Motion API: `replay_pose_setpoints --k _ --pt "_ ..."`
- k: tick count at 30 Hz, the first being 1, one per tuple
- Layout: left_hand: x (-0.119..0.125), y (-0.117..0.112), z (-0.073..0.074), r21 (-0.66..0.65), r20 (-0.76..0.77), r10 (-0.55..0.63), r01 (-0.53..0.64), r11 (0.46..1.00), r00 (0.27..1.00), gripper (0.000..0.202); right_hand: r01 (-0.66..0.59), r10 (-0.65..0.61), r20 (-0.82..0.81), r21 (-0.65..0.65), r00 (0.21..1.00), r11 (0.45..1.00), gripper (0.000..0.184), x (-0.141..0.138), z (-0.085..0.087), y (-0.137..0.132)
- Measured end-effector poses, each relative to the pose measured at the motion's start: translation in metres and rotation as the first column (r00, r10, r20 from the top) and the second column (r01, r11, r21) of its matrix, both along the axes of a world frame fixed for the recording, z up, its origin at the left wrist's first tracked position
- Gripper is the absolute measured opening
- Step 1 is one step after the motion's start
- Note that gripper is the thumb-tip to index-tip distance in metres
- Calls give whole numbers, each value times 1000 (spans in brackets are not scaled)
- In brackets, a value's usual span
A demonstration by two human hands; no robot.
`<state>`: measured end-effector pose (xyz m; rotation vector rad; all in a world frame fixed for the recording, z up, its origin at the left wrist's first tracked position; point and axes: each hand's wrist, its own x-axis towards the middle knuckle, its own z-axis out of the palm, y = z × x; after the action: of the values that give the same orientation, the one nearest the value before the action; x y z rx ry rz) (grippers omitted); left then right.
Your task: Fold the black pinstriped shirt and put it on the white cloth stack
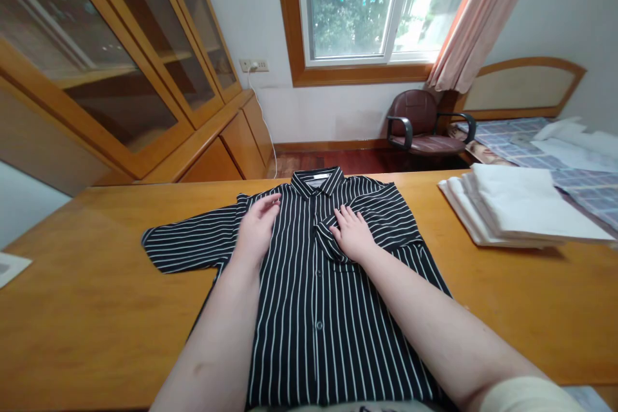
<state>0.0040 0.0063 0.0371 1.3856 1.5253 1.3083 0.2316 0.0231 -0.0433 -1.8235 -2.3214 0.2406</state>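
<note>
A black shirt with white stripes [294, 309] lies front side up on the table, its collar pointing away from me. Its right-hand sleeve [386, 212] is folded inward across the chest, while the left-hand sleeve [193, 241] stretches out flat to the side. My right hand [354, 234] rests with fingers spread on the folded sleeve near its cuff. Over the shirt's left chest, close to the shoulder, is my left hand [259, 225], fingers loosely bent and apart, with nothing seen in it. Whether it touches the cloth I cannot tell.
A stack of white folded cloth or sheets [521, 206] stands at the right of the wooden table [96, 322]. Past the table are a brown armchair [420, 122] and a bed [526, 141]. A glass-door cabinet [145, 64] lines the left wall.
</note>
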Motion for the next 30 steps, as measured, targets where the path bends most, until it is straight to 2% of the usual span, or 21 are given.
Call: replay_pose_setpoints --k 2,3,4,6,7,8,9,10,11,12,14,17,19,21,24,25,27,28,30 --pt "-38 -9 21 -13 -160 141 -144 989 977 34 -1 1 -1 5 1000 1000 61 0 0 0" --pt "-58 -13 29 -39 -305 237 -261 965 922 34 -1 1 -1 5 1000 1000 61 -1 0 0" --pt "-79 -18 33 -69 -468 327 -403 913 821 36 -1 1 -1 6 1000 1000 61 -1 0 0" --pt "-117 -25 34 -146 -732 342 -625 767 590 48 -3 3 -2 9 1000 1000 61 -1 -1 0" --pt "-133 -28 30 -181 -812 314 -724 666 492 58 -4 4 -4 12 1000 1000 61 -1 -1 0" --pt "-147 -30 24 -219 -857 289 -809 545 427 68 -6 6 -5 13 1000 1000 61 -1 -2 1" --pt "-159 -31 17 -260 -876 265 -858 442 402 75 -6 6 -6 13 1000 1000 61 0 -2 1" --pt "-169 -31 9 -312 -876 237 -867 388 421 79 -7 7 -7 11 1000 1000 61 0 -2 1" --pt "-176 -30 0 -366 -862 210 -852 373 462 80 -7 7 -8 8 1000 1000 61 0 -2 1" --pt "-182 -29 -7 -404 -843 188 -823 400 505 77 -7 7 -9 5 1000 1000 61 0 -1 1" --pt "-188 -25 -20 -410 -814 164 -750 519 558 63 -7 7 -10 -1 1000 1000 61 0 -1 1" --pt "-184 -19 -24 -280 -787 246 -683 675 565 32 -9 9 -10 -9 1000 1000 61 1 -1 1" --pt "-171 -16 -16 -138 -755 348 -654 744 555 23 -12 12 -10 -12 1000 1000 61 1 -1 1" --pt "-149 -15 -2 55 -729 436 -590 806 527 25 -14 14 -10 -10 1000 1000 61 1 -1 1" --pt "-108 -14 21 286 -732 442 -356 890 519 24 -15 15 -7 -5 1000 1000 60 1 0 0" --pt "-94 -13 26 302 -748 388 -244 921 539 23 -15 15 -7 -5 1000 1000 60 1 1 0" --pt "-69 -12 30 200 -822 146 40 979 550 22 -16 16 -9 -12 1000 1000 61 1 2 0" --pt "-59 -11 29 98 -852 -15 187 977 523 22 -17 17 -11 -16 1000 1000 61 1 2 0" --pt "-46 -11 22 -134 -840 -319 402 906 439 21 -18 18 -14 -20 1000 1000 61 2 3 1"
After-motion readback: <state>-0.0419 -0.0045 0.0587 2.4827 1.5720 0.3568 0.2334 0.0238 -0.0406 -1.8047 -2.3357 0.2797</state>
